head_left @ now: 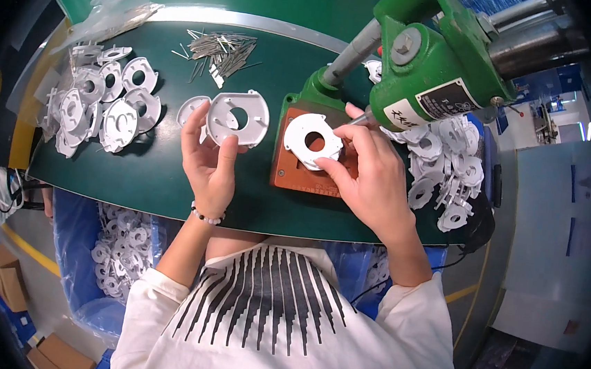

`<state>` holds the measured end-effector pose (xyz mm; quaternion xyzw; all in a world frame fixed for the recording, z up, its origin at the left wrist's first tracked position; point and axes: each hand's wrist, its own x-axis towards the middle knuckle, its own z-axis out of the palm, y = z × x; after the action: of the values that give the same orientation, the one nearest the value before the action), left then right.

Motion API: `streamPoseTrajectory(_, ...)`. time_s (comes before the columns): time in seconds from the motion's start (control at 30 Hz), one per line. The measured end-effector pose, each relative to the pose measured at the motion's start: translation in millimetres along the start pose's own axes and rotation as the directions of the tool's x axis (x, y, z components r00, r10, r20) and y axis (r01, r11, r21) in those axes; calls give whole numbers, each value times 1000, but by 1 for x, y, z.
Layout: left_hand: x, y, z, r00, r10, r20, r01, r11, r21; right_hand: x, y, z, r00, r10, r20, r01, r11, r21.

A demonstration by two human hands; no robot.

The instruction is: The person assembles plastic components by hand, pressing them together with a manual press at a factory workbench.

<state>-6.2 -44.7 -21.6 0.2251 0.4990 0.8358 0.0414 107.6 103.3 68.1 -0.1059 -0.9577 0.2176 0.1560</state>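
In my left hand (207, 174) is a round white plastic part (254, 106) with a centre hole and small posts, pinched between thumb and fingers and raised over the bench. Another white part (187, 110) shows behind those fingers; whether it lies on the bench or is held too, I cannot tell. My right hand (378, 180) has its thumb and fingers on the edge of a second white plastic part (300, 128). That part sits over the red-brown fixture block (296, 179) at the foot of a green hand press (415, 72).
Loose metal pins (226, 53) lie in a heap at the back of the green bench (252, 205). White parts pile up at the left (72, 108) and right (443, 154). A lined blue bin (75, 250) of similar parts stands below the front edge. The press overhangs my right hand.
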Motion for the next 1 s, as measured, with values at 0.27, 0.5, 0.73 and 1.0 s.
streamPoseTrajectory(0.27,1,-8,-3,1000,-28,-12,28,999,41,2,5,10,998,-56,35,57,998,-31)
streamPoseTrajectory(0.5,0,-8,-6,999,-43,-3,43,998,50,-12,9,15,984,-78,-159,90,993,71)
streamPoseTrajectory(0.73,-1,-9,-6,1000,-11,-11,12,994,106,-5,50,24,786,-517,-338,523,848,-82)
streamPoseTrajectory(1.0,-1,-9,-7,1000,1,-6,0,989,148,11,54,2,708,-704,-58,693,708,-138)
